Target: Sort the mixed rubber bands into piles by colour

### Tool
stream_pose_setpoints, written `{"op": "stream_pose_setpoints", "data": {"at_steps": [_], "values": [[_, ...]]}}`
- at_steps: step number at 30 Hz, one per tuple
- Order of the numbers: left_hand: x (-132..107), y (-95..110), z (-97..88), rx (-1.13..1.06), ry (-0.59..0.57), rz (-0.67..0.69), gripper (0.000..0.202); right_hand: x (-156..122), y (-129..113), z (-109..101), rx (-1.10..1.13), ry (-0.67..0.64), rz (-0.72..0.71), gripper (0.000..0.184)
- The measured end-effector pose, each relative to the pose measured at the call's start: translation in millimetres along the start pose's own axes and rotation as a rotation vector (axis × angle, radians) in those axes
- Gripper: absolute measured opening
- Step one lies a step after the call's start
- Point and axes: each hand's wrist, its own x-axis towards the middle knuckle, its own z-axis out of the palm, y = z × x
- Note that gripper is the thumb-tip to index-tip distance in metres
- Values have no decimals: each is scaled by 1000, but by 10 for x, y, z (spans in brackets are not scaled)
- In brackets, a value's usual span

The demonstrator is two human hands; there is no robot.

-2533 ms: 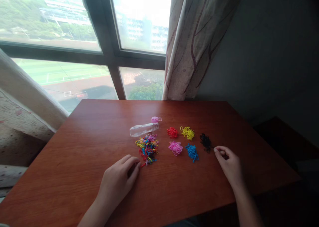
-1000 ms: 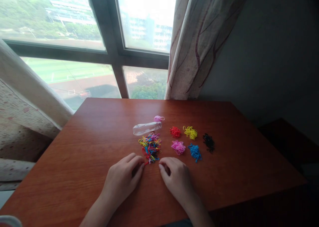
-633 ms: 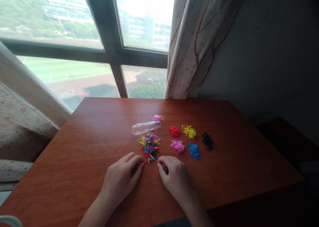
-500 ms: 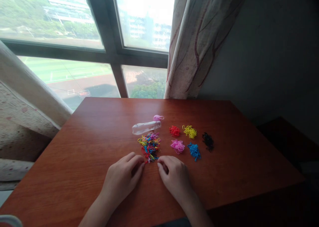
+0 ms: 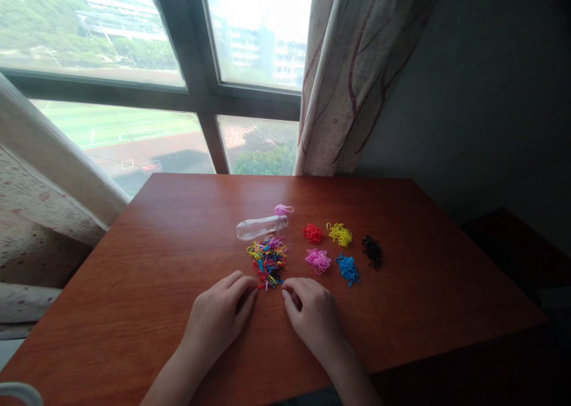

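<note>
Small rubber bands of mixed colours lie in a loose pile (image 5: 270, 256) between and just beyond my hands. At the near left edge of that pile, my left hand (image 5: 223, 311) is closed in a pinch on a red rubber band (image 5: 261, 286). Opposite it, the thumb and forefinger of my right hand (image 5: 314, 311) close on a blue rubber band (image 5: 280, 282), mostly hidden by the fingertips. Sorted heaps sit to the right: red bands (image 5: 313, 233), yellow bands (image 5: 341, 235), pink bands (image 5: 318, 261), blue bands (image 5: 348, 269) and black bands (image 5: 372, 251).
A clear plastic bottle (image 5: 261, 227) lies on its side behind the mixed pile, with a pink looped cap (image 5: 283, 210) behind its neck. The wooden table (image 5: 187, 216) reaches to the window. Curtains (image 5: 339, 97) hang on both sides. A white curved object (image 5: 20, 392) shows at lower left.
My left fingertips have shifted very slightly, and the red band at them looks straighter. My right hand, the bottle and the sorted heaps stay where they were.
</note>
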Motion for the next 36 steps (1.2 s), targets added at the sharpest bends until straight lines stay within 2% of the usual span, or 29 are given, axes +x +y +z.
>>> {"op": "stream_pose_setpoints", "data": {"at_steps": [6,13,24,28,31,36], "values": [[-2,-8,17,4,37,12,19,-5,-2,-6,11,5,-6,14],[-14,-43,18,-191,181,22,14,-14,33,27,28,16,-12,14],[69,29,15,-222,150,95,15,-14,36,22,36,11,-11,14],[355,215,-51,-174,129,81,16,-11,43,24,34,-2,-14,14],[695,437,-100,-26,95,30,13,-12,57,37,38,5,-15,14],[1216,723,-72,57,44,42,18,-9,66,48,36,29,-27,14]]}}
